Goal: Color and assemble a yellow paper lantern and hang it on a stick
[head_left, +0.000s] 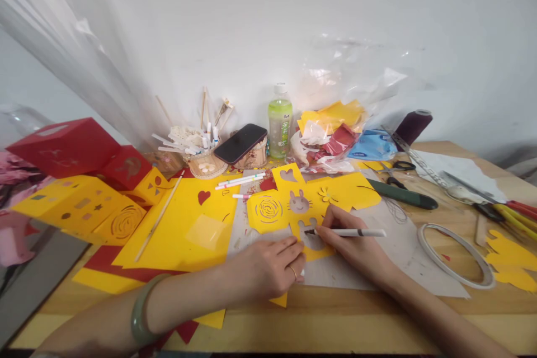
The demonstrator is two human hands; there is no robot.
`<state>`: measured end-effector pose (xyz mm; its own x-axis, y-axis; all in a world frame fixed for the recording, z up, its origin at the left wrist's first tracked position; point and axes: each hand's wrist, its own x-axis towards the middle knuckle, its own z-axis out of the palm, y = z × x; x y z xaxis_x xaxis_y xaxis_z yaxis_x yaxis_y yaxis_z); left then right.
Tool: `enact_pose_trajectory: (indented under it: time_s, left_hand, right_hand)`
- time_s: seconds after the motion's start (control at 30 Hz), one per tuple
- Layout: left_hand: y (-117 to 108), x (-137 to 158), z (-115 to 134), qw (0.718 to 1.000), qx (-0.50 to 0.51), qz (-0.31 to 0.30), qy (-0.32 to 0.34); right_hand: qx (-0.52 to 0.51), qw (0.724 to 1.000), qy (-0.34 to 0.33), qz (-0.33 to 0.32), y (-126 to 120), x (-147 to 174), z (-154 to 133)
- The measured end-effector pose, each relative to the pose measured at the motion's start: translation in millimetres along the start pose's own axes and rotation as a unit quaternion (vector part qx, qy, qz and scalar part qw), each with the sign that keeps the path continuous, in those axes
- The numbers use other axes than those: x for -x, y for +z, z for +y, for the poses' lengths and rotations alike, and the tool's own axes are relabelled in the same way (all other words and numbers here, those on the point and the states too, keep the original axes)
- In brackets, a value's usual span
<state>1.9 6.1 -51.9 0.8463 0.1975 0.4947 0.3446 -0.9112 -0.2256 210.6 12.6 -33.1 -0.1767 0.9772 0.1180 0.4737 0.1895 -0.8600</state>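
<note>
My right hand is closed round a white marker with a dark tip, held almost level. The tip is over a yellow paper piece with a rounded, eared shape cut out of it. My left hand lies at that piece's left edge, its fingers curled and pressed together. A small white end shows under these fingers; what it belongs to is hidden. Just beyond are yellow cut-outs: a rose pattern, a rabbit face, a flower and a heart-shaped hole.
Yellow sheets and red and yellow boxes fill the left. Behind stand a phone, a green drink bottle and a basket of markers. To the right are a tape roll, a green-handled cutter and scissors.
</note>
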Motion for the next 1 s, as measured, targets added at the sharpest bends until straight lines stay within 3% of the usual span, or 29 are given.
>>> enact_pose_trajectory:
  time_s: [0.23, 1.0]
  left_hand:
    - [1.2, 1.6, 0.1, 1.0, -0.002, -0.026, 0.001]
    - [0.4, 0.8, -1.1, 1.0, -0.01, 0.015, 0.005]
  right_hand:
    - [0.0, 1.0, 0.0, 0.003, -0.3, -0.1, -0.8]
    - [0.001, 1.0, -0.004, -0.001, 0.0, 0.3, -1.9]
